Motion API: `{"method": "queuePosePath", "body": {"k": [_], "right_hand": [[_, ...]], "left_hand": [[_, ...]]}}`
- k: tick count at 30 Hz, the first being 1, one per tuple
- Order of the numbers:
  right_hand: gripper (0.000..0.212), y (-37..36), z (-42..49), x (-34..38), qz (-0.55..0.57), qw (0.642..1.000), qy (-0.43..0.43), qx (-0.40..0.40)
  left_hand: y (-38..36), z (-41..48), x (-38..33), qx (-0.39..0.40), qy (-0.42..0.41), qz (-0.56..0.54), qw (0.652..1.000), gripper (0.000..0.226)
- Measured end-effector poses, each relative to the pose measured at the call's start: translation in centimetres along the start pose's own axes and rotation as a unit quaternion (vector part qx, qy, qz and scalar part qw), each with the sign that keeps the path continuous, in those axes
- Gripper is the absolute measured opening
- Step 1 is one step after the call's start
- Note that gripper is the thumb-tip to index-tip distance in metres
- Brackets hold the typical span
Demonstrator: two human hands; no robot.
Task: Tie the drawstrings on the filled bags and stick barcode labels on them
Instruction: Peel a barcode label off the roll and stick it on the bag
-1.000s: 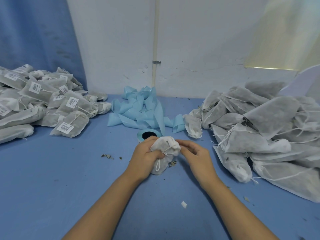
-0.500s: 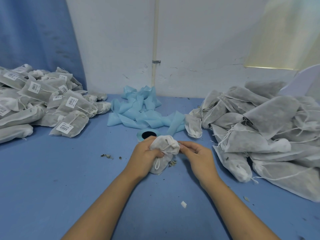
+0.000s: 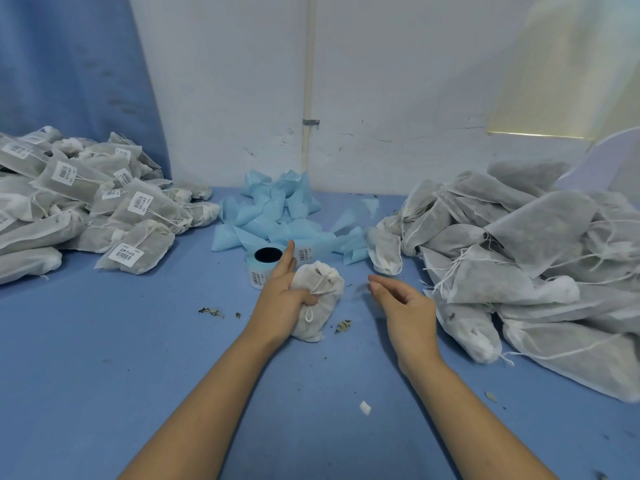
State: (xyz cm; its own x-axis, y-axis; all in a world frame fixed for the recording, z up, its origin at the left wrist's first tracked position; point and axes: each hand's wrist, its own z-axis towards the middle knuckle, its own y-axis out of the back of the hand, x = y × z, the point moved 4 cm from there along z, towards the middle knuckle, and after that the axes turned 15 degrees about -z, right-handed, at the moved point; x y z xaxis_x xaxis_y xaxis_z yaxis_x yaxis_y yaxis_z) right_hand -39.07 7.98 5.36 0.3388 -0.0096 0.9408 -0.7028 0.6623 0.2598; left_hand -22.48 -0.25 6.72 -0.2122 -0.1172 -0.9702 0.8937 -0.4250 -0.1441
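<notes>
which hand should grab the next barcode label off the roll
Right, probably. The right hand is empty, fingers loose, while the left hand grips the bag. The label roll sits just beyond the left hand, so the right must reach across, but it alone is free.
</notes>
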Motion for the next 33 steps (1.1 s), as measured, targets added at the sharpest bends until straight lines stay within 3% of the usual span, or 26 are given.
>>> {"method": "queuePosePath", "body": {"k": [4, 7, 9, 14, 23, 33], "right_hand": [[0.025, -0.2, -0.1, 0.1, 0.012, 1.000, -0.017, 0.023], [0.015, -0.1, -0.2, 0.2, 0.034, 0.999, -0.027, 0.019], [0.014, -0.1, -0.3, 0.2, 0.045, 0.998, -0.031, 0.010], [0.025, 0.0, -0.1, 0.6, 0.068, 0.996, -0.061, -0.013], [0.005, -1.7, -1.4, 1.6, 0.218, 0.944, -0.231, 0.091], [0.005, -4.0, -3.7, 2.6, 0.236, 0.922, -0.257, 0.171]], "left_hand": [[0.1, -0.2, 0.1, -0.009, 0.006, -0.009, 1.000, 0.078], [0.5, -0.5, 0.4, -0.039, 0.023, -0.009, 0.999, 0.031], [0.4, -0.6, 0.3, -0.045, 0.022, -0.005, 0.999, 0.014], [-0.2, -0.5, -0.1, -0.063, -0.002, -0.060, 0.996, 0.033], [-0.7, -0.4, 0.1, -0.159, 0.009, -0.191, 0.969, 0.028], [-0.4, -0.1, -0.2, -0.194, -0.053, -0.208, 0.957, 0.028]]}}
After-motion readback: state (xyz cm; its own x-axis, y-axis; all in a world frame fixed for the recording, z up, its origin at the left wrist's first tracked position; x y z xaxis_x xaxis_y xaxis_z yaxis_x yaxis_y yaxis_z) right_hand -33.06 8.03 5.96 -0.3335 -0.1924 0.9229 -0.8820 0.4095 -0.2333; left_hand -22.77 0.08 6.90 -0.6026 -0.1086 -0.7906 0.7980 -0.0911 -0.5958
